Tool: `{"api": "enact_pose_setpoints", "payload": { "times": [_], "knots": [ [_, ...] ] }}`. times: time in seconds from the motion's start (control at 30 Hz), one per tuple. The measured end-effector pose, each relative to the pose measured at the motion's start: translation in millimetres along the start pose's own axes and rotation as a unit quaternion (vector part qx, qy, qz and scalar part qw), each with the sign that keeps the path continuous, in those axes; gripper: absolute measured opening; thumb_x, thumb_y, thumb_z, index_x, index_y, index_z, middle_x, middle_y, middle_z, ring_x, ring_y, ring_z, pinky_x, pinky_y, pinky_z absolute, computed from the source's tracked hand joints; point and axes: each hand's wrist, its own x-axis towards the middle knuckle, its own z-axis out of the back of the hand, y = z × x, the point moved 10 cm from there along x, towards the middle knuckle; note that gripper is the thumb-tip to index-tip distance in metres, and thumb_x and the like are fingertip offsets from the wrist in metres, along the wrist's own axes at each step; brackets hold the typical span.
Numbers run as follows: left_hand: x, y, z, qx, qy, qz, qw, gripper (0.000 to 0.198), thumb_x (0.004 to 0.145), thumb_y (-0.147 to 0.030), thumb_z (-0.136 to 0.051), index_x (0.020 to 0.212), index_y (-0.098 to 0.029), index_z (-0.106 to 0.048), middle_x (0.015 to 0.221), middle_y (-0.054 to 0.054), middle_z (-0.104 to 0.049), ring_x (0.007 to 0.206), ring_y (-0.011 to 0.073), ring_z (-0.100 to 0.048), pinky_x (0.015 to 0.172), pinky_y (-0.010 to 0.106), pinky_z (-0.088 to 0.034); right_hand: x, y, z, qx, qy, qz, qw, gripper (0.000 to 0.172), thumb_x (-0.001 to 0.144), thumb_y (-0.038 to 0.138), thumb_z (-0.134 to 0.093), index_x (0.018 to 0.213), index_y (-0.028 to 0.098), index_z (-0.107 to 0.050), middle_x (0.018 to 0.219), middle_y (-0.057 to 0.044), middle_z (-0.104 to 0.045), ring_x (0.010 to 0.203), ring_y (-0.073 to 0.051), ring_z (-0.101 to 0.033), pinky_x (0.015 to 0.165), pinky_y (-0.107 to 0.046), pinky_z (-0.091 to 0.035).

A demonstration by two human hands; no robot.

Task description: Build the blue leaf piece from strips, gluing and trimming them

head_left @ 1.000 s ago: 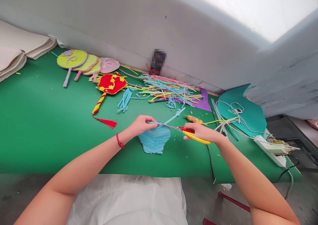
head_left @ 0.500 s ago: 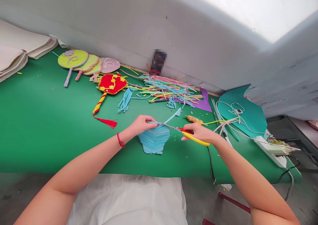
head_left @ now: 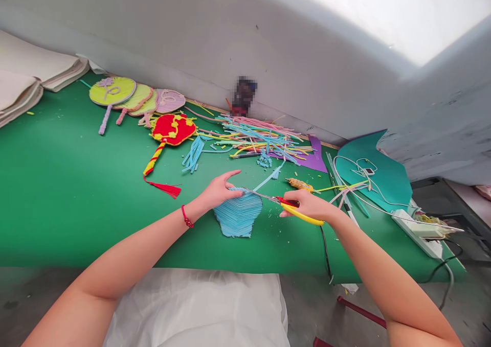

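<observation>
A light blue woven fan-shaped piece [head_left: 238,215] lies on the green table [head_left: 65,183] near its front edge. My left hand [head_left: 218,189] presses on the piece's upper left edge, index finger stretched out. My right hand [head_left: 309,205] grips yellow-and-red scissors [head_left: 286,205], whose blades reach left over the piece's top edge. A loose blue strip [head_left: 268,178] runs up and right from the piece.
Finished fans [head_left: 126,97] and a red-and-yellow fan with a tassel [head_left: 169,131] lie at the back left. A heap of coloured strips [head_left: 257,135] is behind the piece. A glue gun [head_left: 301,184], teal sheet [head_left: 378,176], cables and a power strip [head_left: 416,228] are at the right.
My left index finger has lifted and stretched out. The scissors and my right hand shifted slightly left. The blue piece has hardly moved.
</observation>
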Motion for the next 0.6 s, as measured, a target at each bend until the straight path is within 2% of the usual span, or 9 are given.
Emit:
{"api": "enact_pose_setpoints", "payload": {
  "times": [0.6],
  "knots": [
    [0.5, -0.1, -1.4, -0.010, -0.003, -0.021, 1.000, 0.080, 0.067, -0.034, -0.070, 0.139, -0.024, -0.037, 0.068, -0.004, -0.065, 0.067, 0.0132, -0.061, 0.068, 0.025, -0.047, -0.3, -2.6, -2.7, 0.002, 0.007, -0.002, 1.000, 0.052, 0.066, 0.067, -0.059, 0.060, 0.020, -0.037, 0.062, 0.005, -0.033, 0.057, -0.010, -0.031, 0.051, -0.023, -0.025]
  ]
}}
